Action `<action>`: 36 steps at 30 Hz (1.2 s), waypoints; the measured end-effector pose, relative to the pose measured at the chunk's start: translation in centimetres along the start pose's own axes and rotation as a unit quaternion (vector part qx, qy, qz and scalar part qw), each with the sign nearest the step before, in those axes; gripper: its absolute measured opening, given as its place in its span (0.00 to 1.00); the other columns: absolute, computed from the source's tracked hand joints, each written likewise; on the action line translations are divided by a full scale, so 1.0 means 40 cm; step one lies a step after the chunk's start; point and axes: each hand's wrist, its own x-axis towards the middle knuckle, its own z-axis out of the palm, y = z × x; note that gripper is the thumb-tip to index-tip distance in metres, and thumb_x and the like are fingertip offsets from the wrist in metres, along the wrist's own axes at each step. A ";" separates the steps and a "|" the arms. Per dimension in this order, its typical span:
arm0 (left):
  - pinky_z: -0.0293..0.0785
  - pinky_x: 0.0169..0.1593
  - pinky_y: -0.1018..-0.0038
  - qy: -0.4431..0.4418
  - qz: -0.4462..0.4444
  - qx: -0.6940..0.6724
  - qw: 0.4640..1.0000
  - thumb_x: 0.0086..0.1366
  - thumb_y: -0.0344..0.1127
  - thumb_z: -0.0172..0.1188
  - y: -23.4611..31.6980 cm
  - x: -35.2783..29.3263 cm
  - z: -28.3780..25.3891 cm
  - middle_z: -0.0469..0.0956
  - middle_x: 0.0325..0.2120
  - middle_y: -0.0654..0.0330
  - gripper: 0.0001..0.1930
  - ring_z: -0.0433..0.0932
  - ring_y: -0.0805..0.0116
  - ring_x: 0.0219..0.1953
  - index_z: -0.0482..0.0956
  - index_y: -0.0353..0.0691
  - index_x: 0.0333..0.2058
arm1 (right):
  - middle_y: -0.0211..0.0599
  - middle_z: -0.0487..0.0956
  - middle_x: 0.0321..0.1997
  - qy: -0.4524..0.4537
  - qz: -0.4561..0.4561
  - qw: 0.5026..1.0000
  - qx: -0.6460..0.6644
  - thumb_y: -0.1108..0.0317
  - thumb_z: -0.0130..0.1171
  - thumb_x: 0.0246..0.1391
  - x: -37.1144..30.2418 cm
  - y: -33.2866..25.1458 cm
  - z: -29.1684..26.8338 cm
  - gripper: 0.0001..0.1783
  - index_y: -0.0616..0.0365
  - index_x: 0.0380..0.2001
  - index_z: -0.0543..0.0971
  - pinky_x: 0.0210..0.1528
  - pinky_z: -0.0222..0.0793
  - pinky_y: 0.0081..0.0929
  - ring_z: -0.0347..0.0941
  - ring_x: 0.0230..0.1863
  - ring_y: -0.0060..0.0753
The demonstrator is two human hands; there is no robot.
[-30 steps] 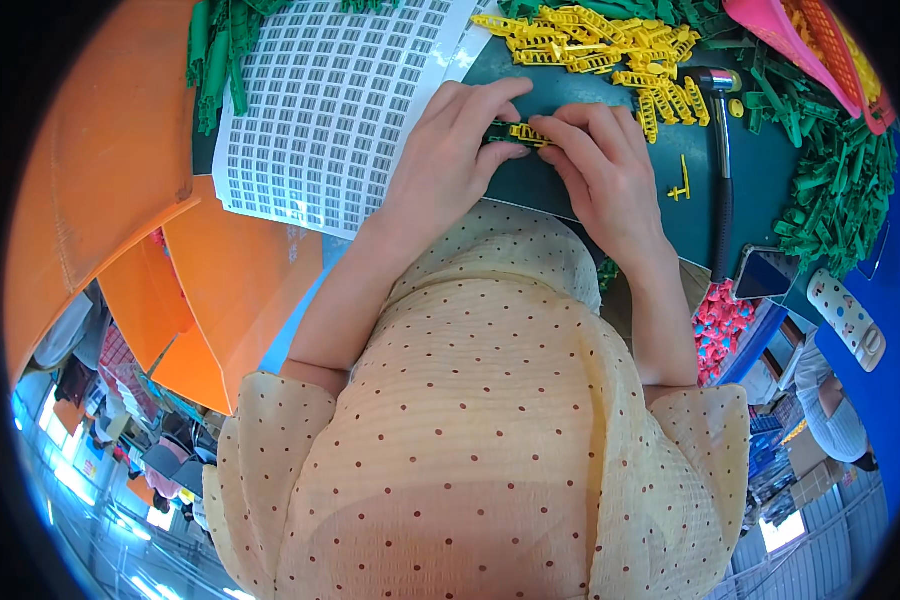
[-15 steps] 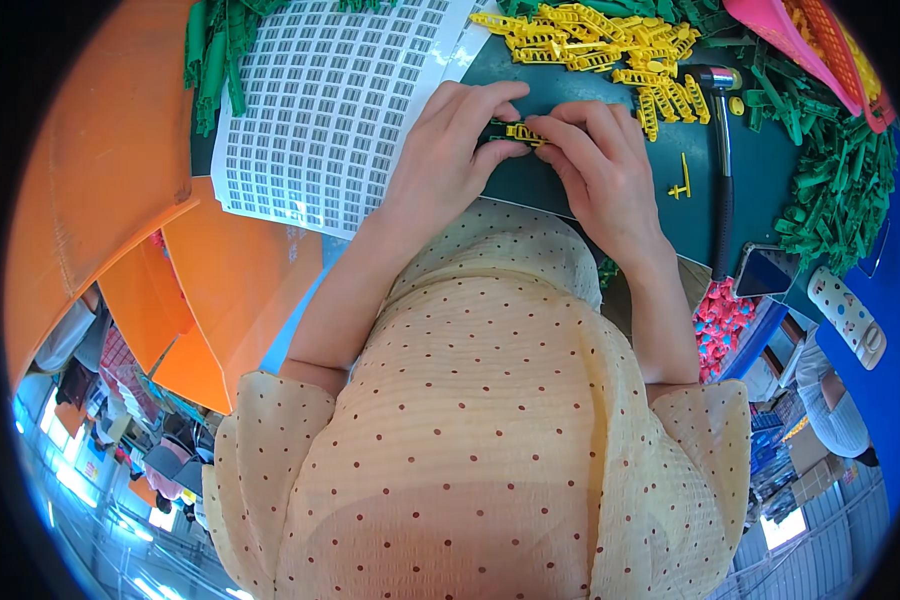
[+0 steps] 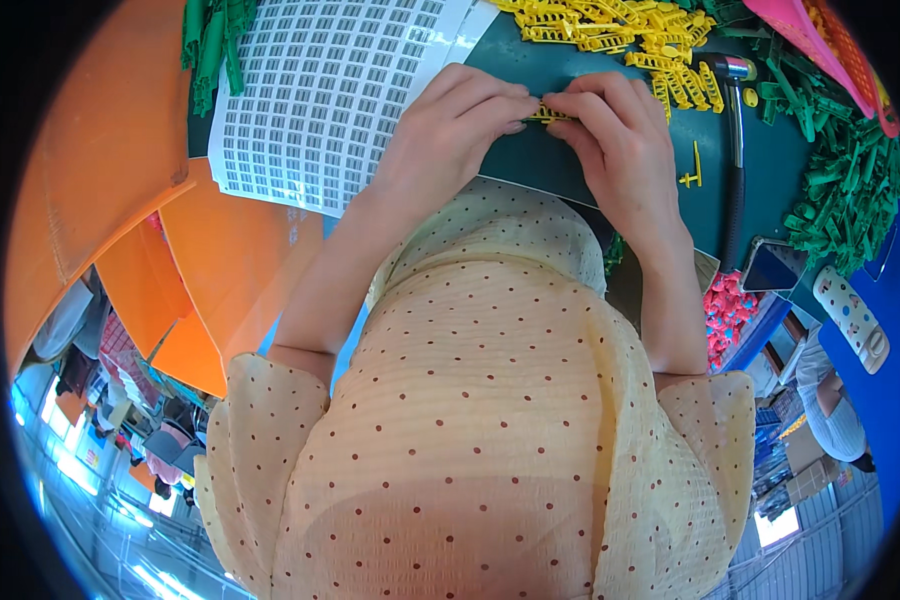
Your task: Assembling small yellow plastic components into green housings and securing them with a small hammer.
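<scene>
Over the green tabletop (image 3: 515, 165), both hands meet at a small yellow ladder-like plastic piece (image 3: 547, 114). The fingers of my left hand (image 3: 450, 125) are pinched together at its left end. My right hand (image 3: 625, 135) grips the opposite end between thumb and fingers. Fingertips cover both ends, so only the middle of the piece shows. To the right of my right hand lies a loose yellow stick-shaped part (image 3: 694, 165). Similar yellow ladder-like pieces (image 3: 685, 85) are heaped just beyond it.
Printed label sheets (image 3: 315, 110) lie at the left, with green plastic parts (image 3: 210, 50) above them. A hammer (image 3: 736, 170), a phone (image 3: 773, 266) and a large pile of green parts (image 3: 850, 190) are at the right. A pink basket (image 3: 820, 45) stands far right.
My left fingers, spread around the piece before, have closed together at its left end. Both hands and the table sit slightly higher in the picture.
</scene>
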 end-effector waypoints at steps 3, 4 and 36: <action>0.74 0.41 0.72 0.000 0.027 0.031 0.999 0.49 0.24 0.66 0.000 0.001 0.002 0.80 0.36 0.64 0.13 0.75 0.64 0.38 0.80 0.40 0.36 | 0.31 0.74 0.36 -0.016 -0.003 1.000 -0.006 0.74 0.65 0.42 0.005 0.000 -0.007 0.12 0.55 0.35 0.79 0.39 0.66 0.30 0.70 0.37 0.36; 0.74 0.41 0.72 -0.001 0.026 0.032 0.999 0.49 0.24 0.66 0.003 0.000 0.001 0.80 0.36 0.64 0.13 0.75 0.64 0.38 0.80 0.40 0.36 | 0.31 0.74 0.36 -0.016 -0.003 1.000 -0.005 0.74 0.65 0.42 0.003 -0.002 -0.006 0.12 0.55 0.35 0.79 0.39 0.66 0.30 0.70 0.37 0.36; 0.74 0.39 0.75 -0.033 -0.004 0.016 0.999 0.49 0.24 0.67 0.004 0.018 -0.020 0.81 0.35 0.63 0.12 0.76 0.65 0.37 0.83 0.42 0.35 | 0.30 0.74 0.36 0.022 0.009 0.999 0.047 0.74 0.66 0.42 -0.004 0.013 0.015 0.12 0.53 0.33 0.78 0.40 0.65 0.31 0.69 0.37 0.37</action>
